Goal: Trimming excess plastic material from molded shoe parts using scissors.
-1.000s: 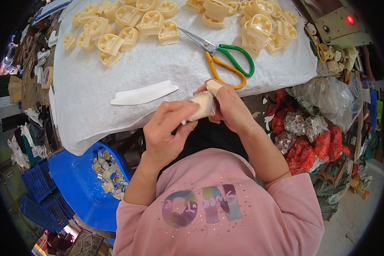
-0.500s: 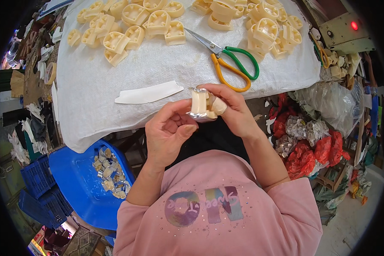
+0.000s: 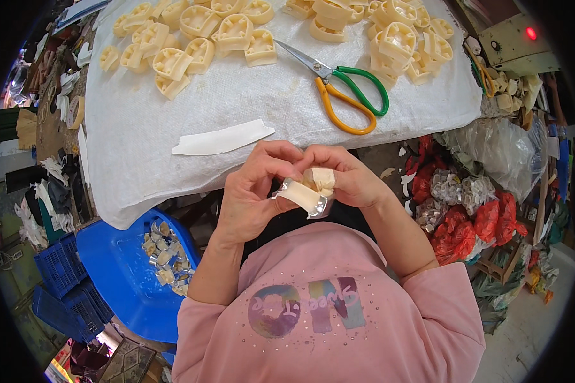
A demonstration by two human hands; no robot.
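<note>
1. The person's left hand (image 3: 252, 191) and right hand (image 3: 345, 175) meet just below the near edge of the white cloth (image 3: 172, 108); both are closed on one cream moulded piece (image 3: 306, 190), the left fingers pinching its pale strip end, the right fingers curled over its rounded top; how tightly the right thumb presses cannot be told, since the piece hides it.
2. The piece sits off the cloth, above the pink sweatshirt (image 3: 326, 313); a bare stretch of cloth lies between the hands and the things farther back.
3. On that stretch, just beyond the left hand, lies a flat white strip (image 3: 220, 138) with one slanted end; farther back and to the right of it lie scissors (image 3: 342, 89), one handle orange, one green, blades closed and pointing toward the cloth's far left.
4. Along the cloth's far edge lie many cream moulded pieces (image 3: 198, 35), in two loose groups left and right of the scissors' tips.
5. Below the cloth's left corner stands a blue tub (image 3: 118, 274) with a small heap of pale pieces in it; its far rim is hidden under the cloth.
6. Right of the cloth are red bags (image 3: 473, 220) and a clear bag (image 3: 498, 150); their contents are hard to make out.
7. Beyond the cloth's right corner a cream box (image 3: 514, 41) shows a red light; the frame's rim cuts it off.
</note>
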